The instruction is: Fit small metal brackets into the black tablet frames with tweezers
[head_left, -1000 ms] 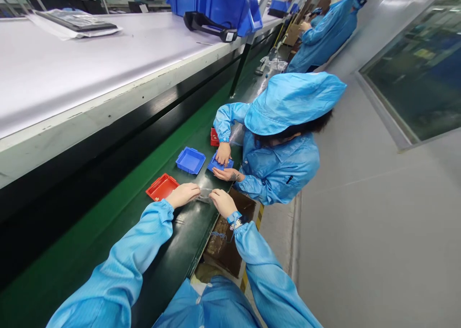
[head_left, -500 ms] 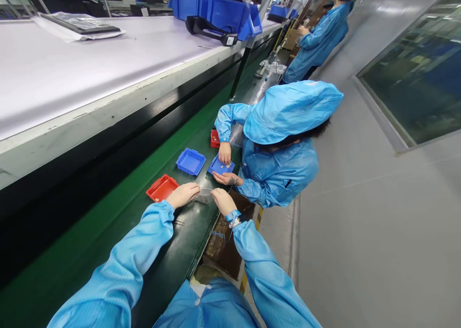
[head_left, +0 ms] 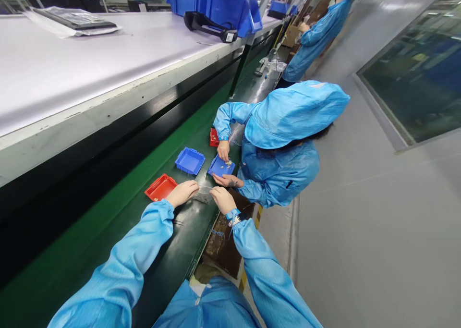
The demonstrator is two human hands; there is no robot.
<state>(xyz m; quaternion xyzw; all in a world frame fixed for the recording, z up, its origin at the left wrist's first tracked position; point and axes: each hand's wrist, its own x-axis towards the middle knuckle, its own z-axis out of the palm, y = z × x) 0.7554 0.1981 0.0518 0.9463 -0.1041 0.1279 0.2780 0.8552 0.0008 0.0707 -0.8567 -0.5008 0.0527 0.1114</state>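
Between my hands is a clear plastic bag (head_left: 203,195) with small greyish contents I cannot make out. My left hand (head_left: 183,193) pinches its left edge, fingers closed. On the opposite edge my right hand (head_left: 222,199) is closed too, a watch and a wrist strap above its cuff. A red tray (head_left: 161,188) with a few small pale pieces lies just left of my left hand. Beyond it stands a blue tray (head_left: 190,161). The bag is over the green bench (head_left: 169,256), and thin dark tweezer-like tools (head_left: 177,222) lie near my left wrist.
Close on the right, a co-worker in blue (head_left: 281,160) handles small pale pieces in another blue tray (head_left: 218,166). A small red bin (head_left: 213,137) stands beyond. Below the bench edge is an open brown box (head_left: 225,251). A raised white shelf (head_left: 108,64) runs along the left.
My hands and the bag stay almost in place. The co-worker's hand has lifted slightly off the tray, showing more of the pale pieces. The view has shifted a little.
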